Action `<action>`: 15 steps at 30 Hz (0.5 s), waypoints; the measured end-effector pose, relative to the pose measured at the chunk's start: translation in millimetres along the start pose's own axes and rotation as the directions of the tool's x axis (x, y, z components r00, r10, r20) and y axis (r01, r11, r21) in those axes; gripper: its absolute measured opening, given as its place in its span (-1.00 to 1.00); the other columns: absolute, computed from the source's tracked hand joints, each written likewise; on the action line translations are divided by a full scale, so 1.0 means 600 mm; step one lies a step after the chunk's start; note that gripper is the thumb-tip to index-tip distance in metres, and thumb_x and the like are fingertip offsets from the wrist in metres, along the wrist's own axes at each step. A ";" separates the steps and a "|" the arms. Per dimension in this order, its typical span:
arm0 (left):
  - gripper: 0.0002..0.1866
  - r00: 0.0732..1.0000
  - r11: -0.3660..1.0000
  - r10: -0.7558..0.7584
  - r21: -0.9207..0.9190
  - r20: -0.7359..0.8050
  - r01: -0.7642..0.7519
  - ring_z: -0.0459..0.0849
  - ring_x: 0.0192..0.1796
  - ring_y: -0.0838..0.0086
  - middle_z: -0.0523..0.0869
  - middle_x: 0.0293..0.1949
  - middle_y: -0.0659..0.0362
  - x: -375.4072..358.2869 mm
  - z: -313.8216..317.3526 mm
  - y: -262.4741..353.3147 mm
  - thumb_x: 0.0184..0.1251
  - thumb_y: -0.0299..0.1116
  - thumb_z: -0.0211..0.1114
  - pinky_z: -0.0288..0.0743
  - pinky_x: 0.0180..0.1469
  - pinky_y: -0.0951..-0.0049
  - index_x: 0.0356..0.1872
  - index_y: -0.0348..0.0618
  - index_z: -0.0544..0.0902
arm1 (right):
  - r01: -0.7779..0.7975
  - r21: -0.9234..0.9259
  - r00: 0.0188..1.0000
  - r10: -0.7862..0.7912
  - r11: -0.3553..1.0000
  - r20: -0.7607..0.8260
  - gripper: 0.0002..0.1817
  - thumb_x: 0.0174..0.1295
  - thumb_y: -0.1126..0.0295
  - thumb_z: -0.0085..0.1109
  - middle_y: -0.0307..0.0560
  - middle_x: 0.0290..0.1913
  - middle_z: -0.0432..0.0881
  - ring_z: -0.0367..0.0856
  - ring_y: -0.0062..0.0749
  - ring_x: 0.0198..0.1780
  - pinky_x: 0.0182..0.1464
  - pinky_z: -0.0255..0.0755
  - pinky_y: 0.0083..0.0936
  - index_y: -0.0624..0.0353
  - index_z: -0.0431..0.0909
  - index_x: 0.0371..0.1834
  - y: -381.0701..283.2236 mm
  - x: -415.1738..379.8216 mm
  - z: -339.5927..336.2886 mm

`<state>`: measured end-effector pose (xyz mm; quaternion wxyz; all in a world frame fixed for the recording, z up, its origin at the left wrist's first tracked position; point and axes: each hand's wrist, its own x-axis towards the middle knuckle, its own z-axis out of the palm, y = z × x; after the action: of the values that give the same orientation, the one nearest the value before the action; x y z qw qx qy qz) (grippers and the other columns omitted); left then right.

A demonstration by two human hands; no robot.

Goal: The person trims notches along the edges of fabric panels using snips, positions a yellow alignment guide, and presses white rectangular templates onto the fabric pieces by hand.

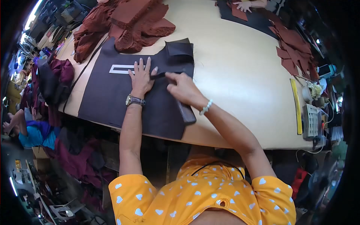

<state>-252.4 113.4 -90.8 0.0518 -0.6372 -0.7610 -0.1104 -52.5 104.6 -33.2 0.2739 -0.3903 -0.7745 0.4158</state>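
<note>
Dark fabric pieces (108, 93) lie flat on the pale table (232, 90). A white rectangular frame-shaped strip (119, 69) sits on the fabric. My left hand (141, 79) rests on the cloth with fingers spread, over the right end of the white strip. Just right of it, my right hand (183, 88) has its fingers curled at a narrow black piece (159, 75), held by its right end between thumb and fingers. Below my right hand lies a dark block-like object (185, 112), partly covered by the hand.
Brown-red fabric heaps (131, 22) lie at the back left, more brown-red pieces (296, 48) at the right. A yellow ruler (296, 107) and a pale basket (312, 120) stand near the right edge. Another person's hand (243, 5) is at the top; someone in blue (37, 135) is at the left.
</note>
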 end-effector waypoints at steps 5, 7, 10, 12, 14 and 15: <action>-0.35 0.999 0.998 -0.052 -0.023 0.010 0.052 -0.01 0.42 0.01 0.11 0.38 -0.05 0.001 -0.005 0.011 0.34 0.10 -0.11 -0.18 0.32 -0.25 0.37 0.03 0.14 | -0.214 -0.146 0.956 0.176 0.966 -0.236 -0.41 0.03 0.35 0.01 0.45 0.05 0.37 0.48 0.23 -0.02 0.09 0.37 -0.20 0.31 0.33 0.20 0.044 0.067 -0.016; -0.35 0.999 0.998 -0.053 -0.016 0.008 0.053 -0.01 0.42 0.01 0.11 0.38 -0.05 0.002 -0.004 0.010 0.34 0.10 -0.11 -0.19 0.32 -0.25 0.37 0.03 0.14 | -0.242 -0.127 0.931 0.193 0.962 -0.309 -0.40 0.04 0.34 0.00 0.49 0.06 0.32 0.47 0.27 -0.03 0.09 0.37 -0.17 0.32 0.29 0.23 0.046 0.091 -0.016; -0.35 0.999 0.999 -0.048 -0.005 0.007 0.048 -0.01 0.42 0.02 0.10 0.39 -0.03 0.003 -0.001 0.008 0.34 0.11 -0.13 -0.20 0.32 -0.25 0.37 0.04 0.14 | -0.292 -0.153 0.923 0.236 0.944 -0.305 -0.33 0.03 0.35 0.03 0.50 0.08 0.27 0.48 0.26 -0.04 0.05 0.40 -0.18 0.40 0.17 0.26 0.038 0.107 -0.009; -0.35 0.998 0.998 -0.056 0.012 0.012 0.055 0.00 0.42 0.03 0.10 0.39 -0.03 0.003 -0.001 0.007 0.33 0.12 -0.15 -0.19 0.32 -0.25 0.37 0.04 0.14 | -0.277 -0.206 0.931 0.208 0.939 -0.301 -0.29 0.02 0.38 0.04 0.48 0.14 0.18 0.47 0.24 -0.04 0.05 0.40 -0.20 0.53 0.06 0.23 0.033 0.098 0.003; -0.34 0.999 0.997 -0.047 0.056 0.005 0.047 0.02 0.42 0.04 0.11 0.39 -0.02 0.006 0.005 0.002 0.33 0.14 -0.17 -0.17 0.31 -0.24 0.38 0.06 0.14 | -0.105 -0.524 0.950 -0.071 0.845 -0.305 -0.32 -0.04 0.31 0.07 0.39 0.21 0.16 0.29 0.12 0.16 0.13 0.27 -0.18 0.57 0.21 0.14 0.034 0.054 0.027; -0.35 0.999 0.995 -0.038 0.088 0.017 0.037 0.03 0.42 0.04 0.11 0.39 -0.02 0.008 0.006 0.000 0.34 0.14 -0.18 -0.15 0.31 -0.23 0.38 0.06 0.14 | -0.058 -0.586 0.980 -0.067 0.808 -0.190 -0.35 -0.03 0.27 0.06 0.35 0.24 0.15 0.19 0.12 0.23 0.16 0.18 -0.06 0.51 0.28 0.11 0.018 0.018 0.027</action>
<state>-252.9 119.0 -93.4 0.0706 -0.6209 -0.7774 -0.0717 -66.6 110.2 -49.8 0.2174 -0.4940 -0.8342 0.1134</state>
